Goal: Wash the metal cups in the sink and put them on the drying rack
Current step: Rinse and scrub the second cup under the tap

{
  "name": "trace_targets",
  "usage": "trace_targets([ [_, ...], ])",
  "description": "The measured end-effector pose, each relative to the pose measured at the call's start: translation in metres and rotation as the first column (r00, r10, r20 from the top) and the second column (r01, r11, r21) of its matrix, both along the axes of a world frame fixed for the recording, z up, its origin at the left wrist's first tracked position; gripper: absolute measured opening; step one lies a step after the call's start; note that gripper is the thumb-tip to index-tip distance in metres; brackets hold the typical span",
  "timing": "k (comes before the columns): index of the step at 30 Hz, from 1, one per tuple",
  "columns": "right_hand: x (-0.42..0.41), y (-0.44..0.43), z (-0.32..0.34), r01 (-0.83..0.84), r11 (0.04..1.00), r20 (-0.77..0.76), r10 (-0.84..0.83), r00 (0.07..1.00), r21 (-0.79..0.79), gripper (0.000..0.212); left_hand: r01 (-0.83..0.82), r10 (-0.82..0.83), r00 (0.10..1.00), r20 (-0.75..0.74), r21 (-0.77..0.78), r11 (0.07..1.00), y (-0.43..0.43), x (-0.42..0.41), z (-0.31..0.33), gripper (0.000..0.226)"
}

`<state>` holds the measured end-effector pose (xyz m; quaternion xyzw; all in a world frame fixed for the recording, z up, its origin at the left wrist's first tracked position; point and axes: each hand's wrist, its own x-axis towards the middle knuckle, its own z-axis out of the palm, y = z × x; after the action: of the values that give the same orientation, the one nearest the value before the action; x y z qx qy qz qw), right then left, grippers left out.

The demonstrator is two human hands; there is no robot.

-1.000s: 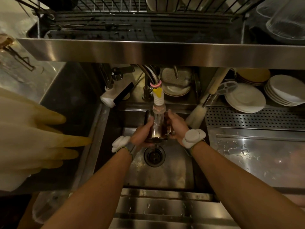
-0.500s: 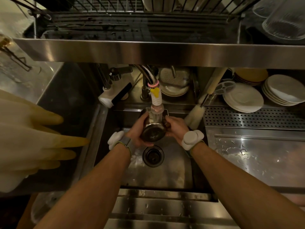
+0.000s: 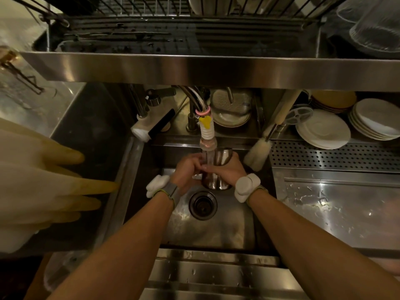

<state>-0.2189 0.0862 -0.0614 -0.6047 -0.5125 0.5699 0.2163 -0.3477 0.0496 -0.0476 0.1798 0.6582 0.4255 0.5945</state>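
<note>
Both hands, the left hand (image 3: 187, 169) and right hand (image 3: 229, 171), gripped the metal cup (image 3: 218, 167), now turned upright again under the tap (image 3: 207, 135) (apparently rinsing).

Pale rubber gloves (image 3: 41, 182) hang at the left, their yellowish fingers pointing to the right. Stacks of white plates (image 3: 322, 128) lie at the back right, under the steel shelf (image 3: 207, 68), and a stack of tan plates (image 3: 333, 100) is behind them. A bottle brush (image 3: 258, 155) leans beside the perforated tray (image 3: 333, 155), its bristle head down. A white reel-shaped strainer (image 3: 298, 114) rests near the brush handle. Clear glasses (image 3: 372, 24) stand at the top right.
</note>
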Motion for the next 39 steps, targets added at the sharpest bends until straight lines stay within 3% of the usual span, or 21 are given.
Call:
trace_targets([
  [2, -0.001, -0.001, -0.005, -0.03, 0.999, 0.061, 0.029, 0.998, 0.017, 0.099, 0.02, -0.023, 0.999, -0.044, -0.071, 0.997, 0.0, -0.005, 0.003, 0.032],
  [7, 0.002, -0.004, -0.001, -0.207, 0.971, 0.109, 0.195, 0.975, 0.117, 0.097, -0.007, -0.016, 0.981, -0.194, -0.118, 0.993, 0.005, -0.021, -0.001, 0.017],
  [14, -0.017, -0.02, -0.007, -0.266, 0.937, 0.112, 0.246, 0.963, 0.226, 0.096, 0.019, -0.045, 0.925, -0.378, -0.072, 0.997, -0.004, -0.039, -0.017, 0.033],
  [18, -0.008, -0.02, -0.008, -0.163, 0.957, 0.051, 0.155, 0.987, 0.241, 0.1, -0.009, -0.002, 0.932, -0.363, -0.028, 1.0, -0.008, -0.041, -0.028, 0.023],
  [22, -0.011, -0.025, -0.005, -0.199, 0.944, 0.04, 0.196, 0.98, 0.262, 0.096, 0.044, -0.059, 0.932, -0.358, -0.05, 0.998, -0.006, -0.039, -0.029, 0.027],
  [24, -0.005, -0.026, -0.007, -0.144, 0.95, 0.02, 0.144, 0.989, 0.278, 0.097, 0.064, -0.083, 0.921, -0.381, -0.062, 0.996, -0.009, -0.036, -0.021, 0.015],
  [26, -0.003, -0.023, -0.005, -0.096, 0.95, 0.013, 0.096, 0.995, 0.296, 0.098, 0.093, -0.114, 0.907, -0.405, -0.07, 0.993, -0.01, -0.032, -0.018, 0.017],
  [30, -0.007, -0.024, -0.003, -0.24, 0.927, 0.086, 0.225, 0.971, 0.287, 0.096, 0.093, -0.12, 0.898, -0.423, -0.084, 0.992, -0.012, -0.031, -0.015, 0.023],
  [34, 0.004, -0.016, -0.004, -0.141, 0.945, 0.073, 0.124, 0.99, 0.295, 0.1, 0.114, -0.134, 0.909, -0.395, -0.075, 0.991, -0.017, -0.034, -0.018, 0.026],
  [39, 0.001, -0.017, -0.006, -0.258, 0.915, 0.121, 0.232, 0.965, 0.309, 0.098, 0.106, -0.141, 0.9, -0.413, -0.107, 0.989, -0.021, -0.041, -0.029, 0.024],
])
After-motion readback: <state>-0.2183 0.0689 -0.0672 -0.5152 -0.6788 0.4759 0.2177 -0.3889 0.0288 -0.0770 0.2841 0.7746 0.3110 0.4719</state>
